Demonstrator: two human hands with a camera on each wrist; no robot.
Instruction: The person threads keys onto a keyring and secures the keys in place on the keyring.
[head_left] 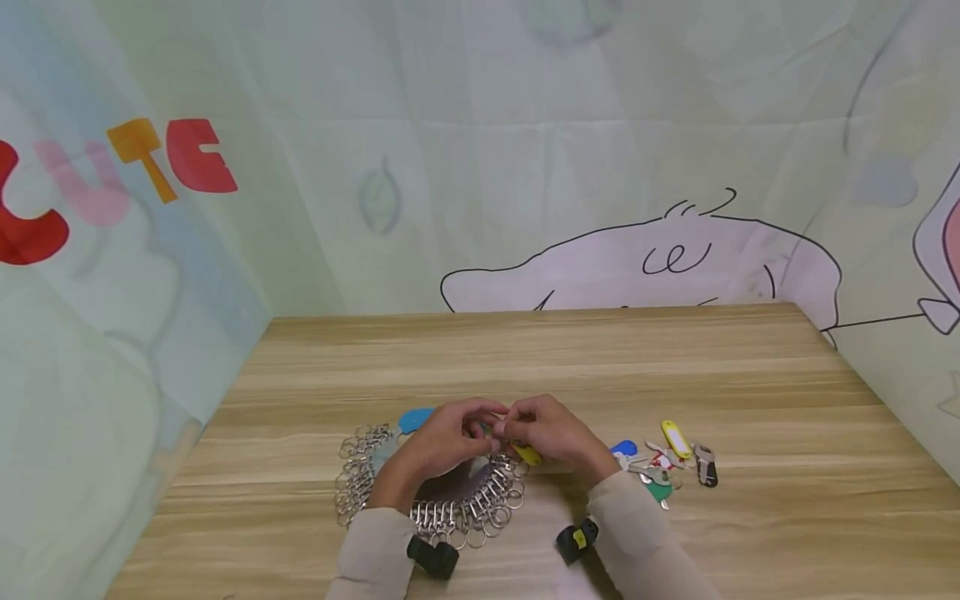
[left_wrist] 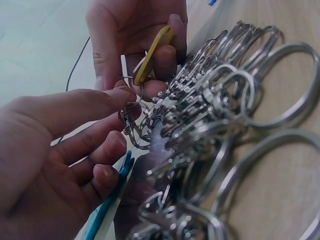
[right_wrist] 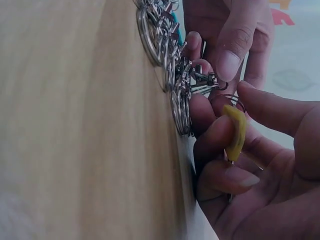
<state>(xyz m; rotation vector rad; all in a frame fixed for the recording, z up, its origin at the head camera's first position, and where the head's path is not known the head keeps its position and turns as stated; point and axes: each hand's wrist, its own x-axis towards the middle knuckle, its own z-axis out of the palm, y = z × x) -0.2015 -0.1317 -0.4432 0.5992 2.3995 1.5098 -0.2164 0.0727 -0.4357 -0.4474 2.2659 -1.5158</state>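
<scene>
My left hand [head_left: 450, 437] pinches a metal snap hook [left_wrist: 126, 117] between thumb and fingers. Facing it, my right hand [head_left: 553, 432] holds a yellow key tag [right_wrist: 235, 132] in its curled fingers, with thumb and forefinger at the tag's thin split ring [right_wrist: 230, 96]. The split ring meets the end of the snap hook; whether it is hooked through, I cannot tell. Below both hands, many silver snap hooks with key rings [head_left: 450, 512] lie in a loop round a holder, which the left hand partly hides. A blue piece [head_left: 415, 419] shows beyond the left hand.
Right of my right hand lies a small pile of keys [head_left: 654, 475] with a blue tag [head_left: 624, 447], a yellow tag [head_left: 675, 439] and a green tag [head_left: 660, 490]. A black-and-silver key or fob [head_left: 705, 464] is beside them. A printed cloth hangs behind the wooden table [head_left: 315, 358].
</scene>
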